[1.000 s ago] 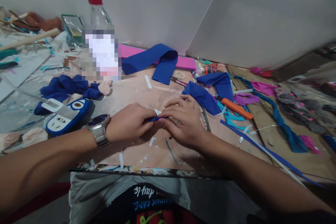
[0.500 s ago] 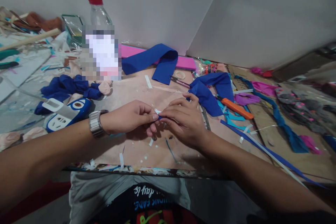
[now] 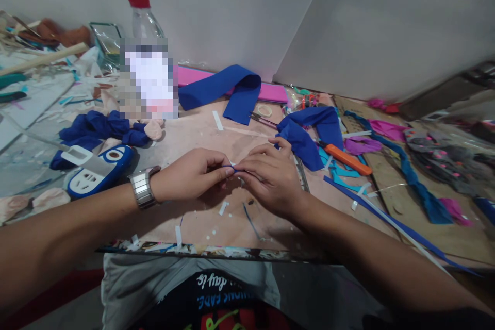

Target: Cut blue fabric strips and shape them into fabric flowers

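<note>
My left hand (image 3: 203, 171), with a metal-banded watch (image 3: 143, 189) at its wrist, pinches the edge of a small piece of blue fabric (image 3: 231, 167) between thumb and fingers. From the other side my right hand (image 3: 273, 178) grips the same piece, its fingertips touching those of the left. Most of the piece is hidden by the fingers, with a bit of white showing beside it. Behind my right hand lies a folded blue fabric strip (image 3: 328, 121), and further back a wide blue ribbon (image 3: 220, 85) curls over.
An orange cutter (image 3: 348, 159) and tweezers (image 3: 264, 120) lie near the right hand. To the left are a blue-and-white device (image 3: 98, 178) and bunched blue fabric (image 3: 96, 129). A red-capped bottle (image 3: 147, 20) stands behind a blurred bright screen (image 3: 152, 77). Scraps litter the tabletop (image 3: 216, 229).
The fingers of my left hand have curled in under the piece, and more of its thin blue edge shows between the hands. Both hands stay in nearly the same place.
</note>
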A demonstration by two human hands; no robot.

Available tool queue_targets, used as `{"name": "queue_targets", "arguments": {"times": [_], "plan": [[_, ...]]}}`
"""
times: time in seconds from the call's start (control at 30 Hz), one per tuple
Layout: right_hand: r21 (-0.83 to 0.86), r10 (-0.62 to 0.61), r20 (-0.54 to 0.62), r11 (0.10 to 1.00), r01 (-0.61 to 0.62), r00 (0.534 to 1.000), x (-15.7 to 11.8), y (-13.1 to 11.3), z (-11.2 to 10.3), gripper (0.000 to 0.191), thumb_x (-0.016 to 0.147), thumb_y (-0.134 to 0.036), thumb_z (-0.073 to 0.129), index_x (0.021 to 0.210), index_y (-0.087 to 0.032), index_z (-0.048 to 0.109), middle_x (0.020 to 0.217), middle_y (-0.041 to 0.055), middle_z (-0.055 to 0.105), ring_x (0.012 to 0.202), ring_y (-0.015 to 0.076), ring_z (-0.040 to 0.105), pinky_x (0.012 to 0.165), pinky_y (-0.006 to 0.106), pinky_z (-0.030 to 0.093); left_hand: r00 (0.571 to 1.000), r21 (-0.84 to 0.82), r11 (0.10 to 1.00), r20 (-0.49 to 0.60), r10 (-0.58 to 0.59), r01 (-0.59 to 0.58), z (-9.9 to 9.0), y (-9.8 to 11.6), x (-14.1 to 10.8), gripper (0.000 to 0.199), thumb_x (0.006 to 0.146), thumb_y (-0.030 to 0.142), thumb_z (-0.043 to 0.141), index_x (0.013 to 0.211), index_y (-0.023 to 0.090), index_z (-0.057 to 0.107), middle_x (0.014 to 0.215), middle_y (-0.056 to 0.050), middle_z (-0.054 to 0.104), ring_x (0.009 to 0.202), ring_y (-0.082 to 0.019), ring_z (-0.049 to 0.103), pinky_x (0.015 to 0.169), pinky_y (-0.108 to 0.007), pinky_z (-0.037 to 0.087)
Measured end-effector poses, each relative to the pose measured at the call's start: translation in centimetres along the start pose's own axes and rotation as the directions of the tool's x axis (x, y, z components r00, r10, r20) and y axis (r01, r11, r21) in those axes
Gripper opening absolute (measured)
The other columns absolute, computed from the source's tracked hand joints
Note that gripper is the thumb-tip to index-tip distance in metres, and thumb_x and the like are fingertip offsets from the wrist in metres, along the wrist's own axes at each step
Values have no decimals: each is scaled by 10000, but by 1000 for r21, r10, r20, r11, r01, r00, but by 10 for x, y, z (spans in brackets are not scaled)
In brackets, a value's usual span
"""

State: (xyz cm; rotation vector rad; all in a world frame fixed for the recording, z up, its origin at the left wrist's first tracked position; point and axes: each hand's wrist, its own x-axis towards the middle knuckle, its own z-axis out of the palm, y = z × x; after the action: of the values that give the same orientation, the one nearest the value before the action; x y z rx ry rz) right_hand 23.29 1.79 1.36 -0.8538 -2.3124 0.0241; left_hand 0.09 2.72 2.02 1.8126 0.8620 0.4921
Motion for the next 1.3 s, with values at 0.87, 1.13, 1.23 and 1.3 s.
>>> {"name": "queue_targets", "arguments": {"times": [0.87,1.13,1.23,1.3], "plan": [[-32,-66,40,997,68,997,-1,-3,-6,46,979,-237,700,1002,-269,723,944,-48,824,945,191,697,1114,502,246,968,-505,831,198,-151,233,2,3,-1,406,973,532,634,849,147,602,753,6,630,657,-104,639,666,-237,523],[-18,6,55,1000,-5,998,0,-4,-4,51,980,-239,695,975,-268,737,911,-34,819,920,193,694,1098,497,262,998,-195,979,45,-46,54,1,6,-2,338,1020,395,560,817,139,645,758,-15,672,684,-111,616,661,-221,470],[6,16,37,1000,-16,999,0,-4,-3,31,970,-233,703,954,-250,722,886,-27,810,909,195,691,1089,493,279,997,63,997,-55,53,-49,1,7,-3,304,1014,357,565,849,148,712,755,-12,690,687,-117,593,661,-226,432],[13,20,35,1000,-20,999,0,-4,-2,28,972,-223,691,951,-235,705,882,-19,799,907,195,687,1085,493,282,988,210,973,-97,122,-100,2,6,-4,297,1022,343,551,889,160,744,750,-9,706,679,-120,590,658,-235,407]]}}
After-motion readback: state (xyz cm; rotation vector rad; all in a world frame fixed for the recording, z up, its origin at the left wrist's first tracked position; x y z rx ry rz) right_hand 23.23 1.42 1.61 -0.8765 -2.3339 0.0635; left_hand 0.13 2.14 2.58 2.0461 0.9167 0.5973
